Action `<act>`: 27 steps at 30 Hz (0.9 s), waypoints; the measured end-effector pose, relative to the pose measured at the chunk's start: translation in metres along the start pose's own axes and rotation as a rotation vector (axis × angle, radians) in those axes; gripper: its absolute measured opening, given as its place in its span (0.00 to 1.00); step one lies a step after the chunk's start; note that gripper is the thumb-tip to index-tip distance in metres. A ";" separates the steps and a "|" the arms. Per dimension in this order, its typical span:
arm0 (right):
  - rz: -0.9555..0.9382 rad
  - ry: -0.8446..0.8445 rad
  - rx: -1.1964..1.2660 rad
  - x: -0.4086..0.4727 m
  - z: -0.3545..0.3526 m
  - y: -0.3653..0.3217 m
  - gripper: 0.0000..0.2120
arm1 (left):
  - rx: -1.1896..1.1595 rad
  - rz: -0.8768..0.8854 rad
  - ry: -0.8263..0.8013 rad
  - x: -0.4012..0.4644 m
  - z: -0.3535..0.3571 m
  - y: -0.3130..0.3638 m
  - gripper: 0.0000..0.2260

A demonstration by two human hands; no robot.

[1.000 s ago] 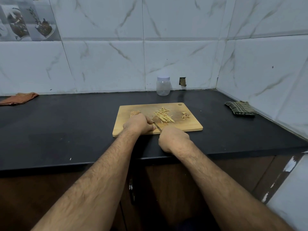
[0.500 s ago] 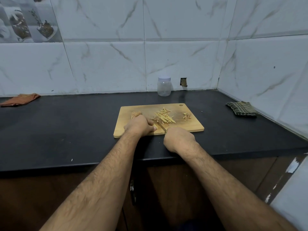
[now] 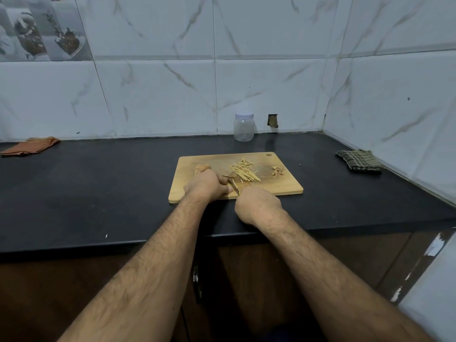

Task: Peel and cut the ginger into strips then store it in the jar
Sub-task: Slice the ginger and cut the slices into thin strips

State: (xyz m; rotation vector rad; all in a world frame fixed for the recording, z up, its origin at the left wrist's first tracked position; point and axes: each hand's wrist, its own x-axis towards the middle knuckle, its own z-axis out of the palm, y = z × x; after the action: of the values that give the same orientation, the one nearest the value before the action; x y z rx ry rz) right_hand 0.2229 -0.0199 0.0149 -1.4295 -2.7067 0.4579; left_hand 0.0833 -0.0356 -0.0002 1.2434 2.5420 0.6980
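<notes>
A wooden cutting board (image 3: pixel 283 186) lies on the black counter. On it are a pile of pale ginger strips (image 3: pixel 244 171), a whole unpeeled ginger piece (image 3: pixel 201 167) at the left and a small heap of peel scraps (image 3: pixel 277 172) at the right. My left hand (image 3: pixel 207 186) is curled over a ginger slice on the board's front part; the slice is hidden under the fingers. My right hand (image 3: pixel 257 204) grips a knife (image 3: pixel 234 185), whose blade lies just right of my left fingertips. A clear jar (image 3: pixel 243 129) with a white lid stands by the back wall.
An orange cloth (image 3: pixel 30 145) lies at the counter's far left, a dark checked cloth (image 3: pixel 360 161) near the right wall. Tiled walls close the back and right sides. The counter's front edge (image 3: pixel 98 245) runs just below my wrists.
The knife blade has shifted slightly along the board beside my left fingertips, with my right hand moving a little. My left hand stays in place on the board.
</notes>
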 end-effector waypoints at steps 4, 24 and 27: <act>0.002 -0.016 -0.028 0.003 -0.001 -0.003 0.14 | 0.003 -0.004 0.003 -0.001 0.000 0.000 0.16; 0.044 -0.017 -0.018 -0.010 -0.003 0.012 0.13 | -0.075 0.012 -0.037 0.008 0.004 -0.004 0.16; 0.022 0.006 0.012 -0.007 -0.004 0.007 0.13 | -0.098 0.003 -0.027 0.011 0.005 -0.006 0.16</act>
State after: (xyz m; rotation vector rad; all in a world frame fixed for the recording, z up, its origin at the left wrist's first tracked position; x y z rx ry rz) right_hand 0.2331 -0.0209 0.0171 -1.4567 -2.6808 0.4695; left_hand 0.0750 -0.0286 -0.0071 1.2167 2.4528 0.7911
